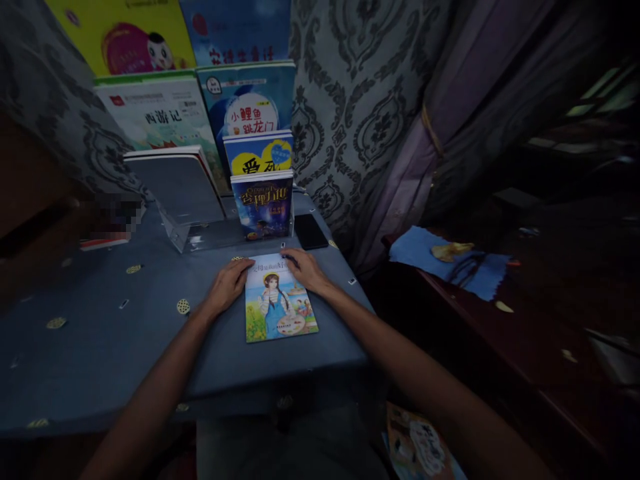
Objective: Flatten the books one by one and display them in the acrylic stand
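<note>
A thin picture book [273,303] lies flat on the table, its cover showing a girl with braids, a yellow hat and blue overalls. My left hand [231,283] rests at the book's upper left edge, fingers stretched toward it. Over the upper right corner lies my right hand [305,270], fingers extended and partly covering the title. Neither hand lifts the book. Just beyond stands a clear book stand [210,237] with several upright books, among them a dark blue book [265,207] in front and a grey-backed book [173,183] to its left.
A dark phone [311,232] lies right of the stand on the blue tablecloth [125,360]. A blue cloth [415,250] with scraps sits on a dark red bench [525,363]. Another book [420,443] lies below the table's right edge. Patterned curtains [350,87] hang behind.
</note>
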`<state>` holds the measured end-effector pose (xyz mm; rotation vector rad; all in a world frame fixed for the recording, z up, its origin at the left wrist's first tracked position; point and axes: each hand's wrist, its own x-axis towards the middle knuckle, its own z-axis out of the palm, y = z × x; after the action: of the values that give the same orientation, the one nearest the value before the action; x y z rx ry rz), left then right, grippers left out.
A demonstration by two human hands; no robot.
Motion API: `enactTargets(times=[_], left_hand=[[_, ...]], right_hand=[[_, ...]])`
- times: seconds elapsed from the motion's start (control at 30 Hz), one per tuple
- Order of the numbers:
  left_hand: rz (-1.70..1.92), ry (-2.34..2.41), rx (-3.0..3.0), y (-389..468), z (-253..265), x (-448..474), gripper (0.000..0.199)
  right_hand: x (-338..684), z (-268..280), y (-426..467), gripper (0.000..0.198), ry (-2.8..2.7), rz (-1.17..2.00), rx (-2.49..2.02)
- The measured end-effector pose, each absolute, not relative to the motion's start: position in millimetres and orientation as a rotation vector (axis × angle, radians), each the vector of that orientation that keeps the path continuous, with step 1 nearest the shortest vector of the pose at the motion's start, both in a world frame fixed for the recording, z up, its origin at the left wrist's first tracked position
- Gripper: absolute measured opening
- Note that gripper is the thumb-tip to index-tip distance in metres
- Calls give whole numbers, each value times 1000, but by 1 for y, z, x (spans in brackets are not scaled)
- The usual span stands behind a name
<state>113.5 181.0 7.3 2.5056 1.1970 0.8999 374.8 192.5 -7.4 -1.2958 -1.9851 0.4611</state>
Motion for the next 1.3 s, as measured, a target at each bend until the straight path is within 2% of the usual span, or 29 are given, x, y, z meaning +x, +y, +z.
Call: enactTargets(times=[0.23, 0.43, 0.73, 0.87, 1.0, 1.13, 1.3], left_hand=[[878, 1211, 2627, 176, 6, 122, 34], [800, 1433, 2639, 170, 12, 129, 35], [351, 1799, 2664, 129, 30, 159, 36], [253, 1817, 2744, 119, 26, 165, 43], [224, 1710, 2775, 127, 28, 160, 39], [190, 1622, 2718, 143, 36, 156, 35], [169, 1617, 2635, 141, 38, 156, 55]], right_hand=[[374, -9, 190, 39, -2019, 423, -1275], [374, -6, 188, 38, -2053, 388, -1313], [369, 3, 181, 35, -2089, 324, -1378], [369, 2, 175, 36, -2032, 345, -1393], [370, 6, 157, 33, -1985, 341, -1421], [367, 18, 128, 31, -1926, 500, -1395], [363, 25, 111, 30, -1792, 774, -1315]])
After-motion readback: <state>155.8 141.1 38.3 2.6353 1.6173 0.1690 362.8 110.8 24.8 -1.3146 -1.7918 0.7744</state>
